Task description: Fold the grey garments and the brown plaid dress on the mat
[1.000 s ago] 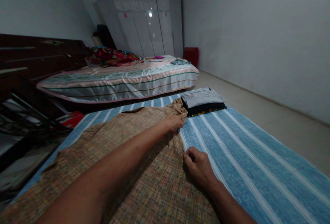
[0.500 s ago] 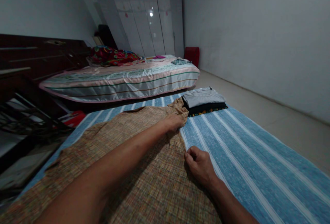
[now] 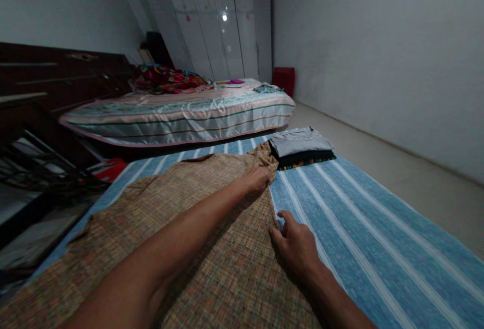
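Observation:
A tan checked shirt (image 3: 234, 248) lies spread over the blue striped bedsheet (image 3: 363, 228), its far right part bunched. My left hand (image 3: 260, 178) reaches across it with fingers closed on the bunched cloth near the shirt's sleeve. At the shirt's right edge is my right hand (image 3: 298, 245), thumb and index finger apart, nothing gripped between them. The thumb touches or hovers just over the cloth; I cannot tell which. Just beyond my left hand sits a stack of folded clothes, a grey garment (image 3: 300, 141) on top of a black one (image 3: 302, 159).
Past this bed stands a second bed (image 3: 189, 122) with a shiny striped cover and a red floral blanket (image 3: 170, 79). A pale wardrobe (image 3: 212, 31) is at the back, with a red object (image 3: 283, 80) beside it. Dark wooden furniture (image 3: 34, 137) lines the left.
My right hand's thumb and index finger have parted from a pinch at the shirt's edge. My left hand keeps its hold on the bunched cloth. The view has shifted slightly.

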Available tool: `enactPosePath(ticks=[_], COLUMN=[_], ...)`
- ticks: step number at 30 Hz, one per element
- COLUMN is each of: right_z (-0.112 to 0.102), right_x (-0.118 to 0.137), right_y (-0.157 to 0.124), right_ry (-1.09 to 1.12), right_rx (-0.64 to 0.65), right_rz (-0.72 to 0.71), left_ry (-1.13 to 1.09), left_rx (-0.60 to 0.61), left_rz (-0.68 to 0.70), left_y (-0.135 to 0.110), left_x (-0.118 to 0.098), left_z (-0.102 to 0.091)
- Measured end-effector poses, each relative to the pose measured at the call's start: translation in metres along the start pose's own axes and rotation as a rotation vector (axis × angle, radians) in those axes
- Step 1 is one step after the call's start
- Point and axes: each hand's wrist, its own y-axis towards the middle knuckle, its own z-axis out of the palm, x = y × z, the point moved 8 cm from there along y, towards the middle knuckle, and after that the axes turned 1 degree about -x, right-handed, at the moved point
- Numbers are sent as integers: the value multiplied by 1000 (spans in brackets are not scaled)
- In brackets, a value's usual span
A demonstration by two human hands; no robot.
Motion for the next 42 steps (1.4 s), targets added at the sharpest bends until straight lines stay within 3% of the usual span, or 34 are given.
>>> enactPosePath(ticks=[4, 11, 19, 26, 31, 37, 42], right_z=[2, 2, 1, 0, 1, 0, 4], right_x=[-2, -1, 2, 2, -2, -20, -30], right_y=[0, 1, -2, -6, -8, -3, 21], right_ry=[-89, -183, -255, -262, -252, -37, 266], right_rx=[16, 73, 55, 37, 24, 25, 147], right_rz=[-14, -33, -80, -110, -101, -1, 152], left_ry=[67, 103, 115, 117, 104, 91, 73], left_rx=[42, -59, -200, -129, -132, -157, -200], left_rz=[101, 121, -53, -85, -105, -111, -98], left_y=[-10, -32, -77, -98, -104, -107, -110], left_x=[-12, -18, -3, -8, -7, -2, -5], left_z=[3, 7, -6, 22, 31, 37, 34])
